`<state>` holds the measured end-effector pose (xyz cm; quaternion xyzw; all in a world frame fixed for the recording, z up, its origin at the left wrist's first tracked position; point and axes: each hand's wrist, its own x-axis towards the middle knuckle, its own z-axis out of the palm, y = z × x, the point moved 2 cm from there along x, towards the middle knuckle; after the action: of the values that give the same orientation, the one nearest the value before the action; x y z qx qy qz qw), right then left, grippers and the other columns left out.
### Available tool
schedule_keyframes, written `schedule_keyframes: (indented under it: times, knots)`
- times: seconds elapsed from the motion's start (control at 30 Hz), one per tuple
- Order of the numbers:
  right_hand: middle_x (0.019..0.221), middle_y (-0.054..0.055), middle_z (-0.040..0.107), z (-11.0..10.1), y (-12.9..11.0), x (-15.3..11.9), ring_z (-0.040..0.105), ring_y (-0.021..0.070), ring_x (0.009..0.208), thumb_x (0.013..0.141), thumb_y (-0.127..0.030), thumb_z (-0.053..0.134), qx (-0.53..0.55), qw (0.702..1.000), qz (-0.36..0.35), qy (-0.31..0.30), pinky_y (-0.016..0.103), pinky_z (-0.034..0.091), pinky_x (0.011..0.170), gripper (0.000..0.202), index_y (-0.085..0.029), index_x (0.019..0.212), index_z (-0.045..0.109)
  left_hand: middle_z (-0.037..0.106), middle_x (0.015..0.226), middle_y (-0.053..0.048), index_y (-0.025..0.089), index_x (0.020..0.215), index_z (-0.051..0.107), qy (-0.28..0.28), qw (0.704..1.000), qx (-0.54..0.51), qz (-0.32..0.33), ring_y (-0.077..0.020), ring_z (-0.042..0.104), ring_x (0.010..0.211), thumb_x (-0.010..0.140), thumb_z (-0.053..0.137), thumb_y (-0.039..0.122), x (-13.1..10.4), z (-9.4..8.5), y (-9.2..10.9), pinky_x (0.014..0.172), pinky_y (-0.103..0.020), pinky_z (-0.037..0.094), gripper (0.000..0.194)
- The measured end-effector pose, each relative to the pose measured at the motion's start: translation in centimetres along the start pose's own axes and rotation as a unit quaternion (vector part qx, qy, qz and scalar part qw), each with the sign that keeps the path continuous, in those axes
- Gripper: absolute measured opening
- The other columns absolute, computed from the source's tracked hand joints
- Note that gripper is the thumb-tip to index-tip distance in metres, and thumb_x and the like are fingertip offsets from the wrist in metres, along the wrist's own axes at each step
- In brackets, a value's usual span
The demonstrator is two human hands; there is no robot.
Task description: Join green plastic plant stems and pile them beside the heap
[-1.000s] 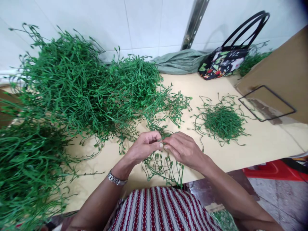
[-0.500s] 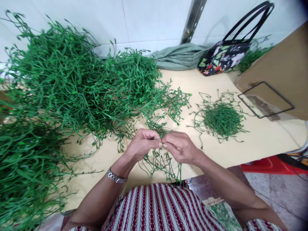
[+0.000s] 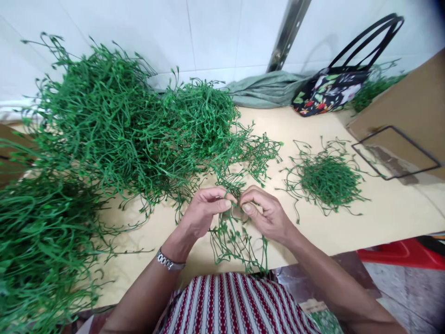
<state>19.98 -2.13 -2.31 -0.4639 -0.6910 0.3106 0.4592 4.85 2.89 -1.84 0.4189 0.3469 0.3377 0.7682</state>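
My left hand (image 3: 205,208), with a metal watch at the wrist, pinches a thin green stem at the table's front middle. Just right of it, a small gap away, my right hand (image 3: 266,211) has thumb and forefinger pressed together; what lies between them is too small to make out. Loose green stems (image 3: 238,241) with budded tips lie below and between my hands. Beyond my hands a large tangled pile of green stems (image 3: 118,120) covers the left and middle of the table. A smaller round heap (image 3: 330,181) sits to the right.
A floral bag (image 3: 328,93) with black handles stands at the back right, beside a grey-green cloth (image 3: 267,88). On the right are a cardboard box (image 3: 410,106) and a dark wire frame (image 3: 394,174). A red plastic object (image 3: 399,253) shows below the table's right edge.
My hands, whose fingertips met before, have moved slightly apart. The view has shifted, so the table's contents appear a little lower and further right.
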Motion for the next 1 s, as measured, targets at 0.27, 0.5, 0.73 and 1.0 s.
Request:
schedule_keyframes:
  times: [0.27,0.5,0.73,1.0]
  knots:
    - [0.062,-0.004,0.044,2.4,1.0,-0.3,0.035,0.0075,0.047,0.088,-0.038,0.045,0.170,0.974,0.146,0.046,0.019,0.030,0.042,0.020,-0.019,0.087,0.049,0.059,0.061,0.001,0.015,0.063,0.066,0.093,0.989,0.056,0.101,-0.0095,0.050,0.058,0.060,0.069,0.014,-0.1,0.5,-0.9,0.058,-0.023,0.039,0.004]
    - [0.063,-0.003,0.044,3.3,1.2,-0.5,0.038,0.0083,0.055,0.081,-0.038,0.056,0.150,0.972,0.166,0.071,0.020,0.033,0.051,0.022,-0.016,0.080,0.055,0.052,0.066,0.002,0.014,0.064,0.061,0.098,0.979,0.101,0.148,-0.0085,0.047,0.062,0.064,0.064,0.012,-0.3,0.9,-1.2,0.057,-0.020,0.037,0.004]
    - [0.064,-0.001,0.048,1.3,0.2,0.4,0.044,0.0102,0.060,0.085,-0.026,0.051,0.001,0.999,0.032,-0.003,0.022,0.035,0.056,0.016,-0.016,0.075,0.057,0.044,0.057,0.004,0.013,0.063,0.053,0.008,0.953,0.270,0.135,-0.0077,0.038,0.055,0.070,0.053,0.011,-0.3,0.4,0.1,0.052,-0.020,0.029,0.007]
    - [0.069,0.002,0.053,1.0,0.0,0.0,0.048,0.0124,0.066,0.089,-0.020,0.042,-0.158,0.984,-0.070,-0.048,0.024,0.038,0.061,0.014,-0.016,0.081,0.053,0.038,0.056,0.005,0.013,0.065,0.050,-0.067,0.948,0.306,0.057,-0.0072,0.030,0.052,0.074,0.050,0.021,-0.3,0.1,0.5,0.048,-0.021,0.024,0.013]
